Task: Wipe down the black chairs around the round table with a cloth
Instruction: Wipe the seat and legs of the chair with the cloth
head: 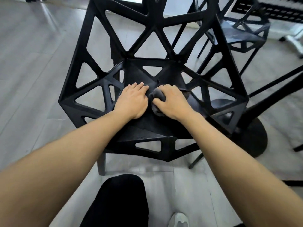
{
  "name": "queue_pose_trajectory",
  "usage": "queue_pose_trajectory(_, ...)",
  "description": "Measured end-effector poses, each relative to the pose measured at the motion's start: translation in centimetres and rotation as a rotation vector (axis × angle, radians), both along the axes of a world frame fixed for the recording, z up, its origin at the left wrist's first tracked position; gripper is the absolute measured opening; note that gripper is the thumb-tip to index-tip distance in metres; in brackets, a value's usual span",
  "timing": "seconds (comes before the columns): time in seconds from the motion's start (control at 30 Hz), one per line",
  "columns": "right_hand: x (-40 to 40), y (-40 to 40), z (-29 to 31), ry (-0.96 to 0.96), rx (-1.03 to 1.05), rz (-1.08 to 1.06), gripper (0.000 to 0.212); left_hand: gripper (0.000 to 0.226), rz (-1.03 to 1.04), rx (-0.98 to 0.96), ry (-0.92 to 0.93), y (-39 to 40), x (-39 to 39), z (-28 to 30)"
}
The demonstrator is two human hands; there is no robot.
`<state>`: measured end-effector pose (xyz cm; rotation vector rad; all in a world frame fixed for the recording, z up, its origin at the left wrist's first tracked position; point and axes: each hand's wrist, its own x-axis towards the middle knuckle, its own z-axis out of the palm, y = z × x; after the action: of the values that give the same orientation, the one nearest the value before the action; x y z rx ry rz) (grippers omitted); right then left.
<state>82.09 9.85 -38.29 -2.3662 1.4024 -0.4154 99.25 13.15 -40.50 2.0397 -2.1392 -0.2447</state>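
Two bare forearms reach forward and down from the bottom of the view onto the seat of a black chair [144, 126]. This chair has a faceted frame of struts with triangular openings, and its back rises toward the top of the view. The left hand [131, 102] lies flat on the seat, palm down, fingers stretched out and close together, grasping nothing. Just beside it, the right hand [170, 102] is clenched around a dark grey cloth [157, 97], which is bunched up and pressed against the seat near its middle. The two hands nearly touch, with the cloth showing between them.

Behind and to the right stands a second chair [236, 33] of the same black design. To the right of the near chair, a round black base [252, 138] sits on the floor with a dark pole slanting up from it. The floor [32, 63] is pale grey planks. At the bottom edge are a dark trouser leg [121, 203] and the toe of a white shoe [179, 220].
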Motion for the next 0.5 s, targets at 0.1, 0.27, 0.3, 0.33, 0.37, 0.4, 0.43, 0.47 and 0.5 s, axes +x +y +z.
queue_pose_trajectory(0.1,-1.6,2.9,0.5,0.039,-0.032,-0.021,0.041,0.044,0.007,-0.068,0.023,0.2,-0.1,0.3)
queue_pose_trajectory(0.27,-8.7,5.1,1.0,0.04,-0.238,-0.374,0.03,0.035,0.088,-0.084,-0.025,1.3,-0.4,1.4)
queue_pose_trajectory(0.3,-9.4,5.8,1.0,0.003,-0.272,-0.411,0.031,0.034,0.09,-0.083,-0.054,1.9,-0.3,1.6)
queue_pose_trajectory(0.33,-9.6,6.7,0.9,-0.066,-0.282,-0.436,0.033,0.034,0.081,-0.085,-0.06,2.6,-0.1,1.6)
queue_pose_trajectory(0.37,-9.3,7.6,0.8,-0.157,-0.28,-0.458,0.033,0.034,0.061,-0.096,-0.047,3.4,0.1,1.5)
queue_pose_trajectory(0.4,-8.8,8.5,0.6,-0.251,-0.275,-0.478,0.032,0.034,0.033,-0.114,-0.025,4.3,0.4,1.4)
queue_pose_trajectory(0.43,-8.1,9.4,0.3,-0.318,-0.276,-0.492,0.03,0.034,0.003,-0.142,0.001,5.5,0.9,1.3)
queue_pose_trajectory(0.47,-7.3,10.4,0.0,-0.349,-0.292,-0.494,0.028,0.034,-0.025,-0.176,0.028,6.7,1.4,1.2)
queue_pose_trajectory(0.5,-6.3,11.5,-0.4,-0.353,-0.316,-0.486,0.028,0.034,-0.052,-0.218,0.046,7.8,1.9,1.1)
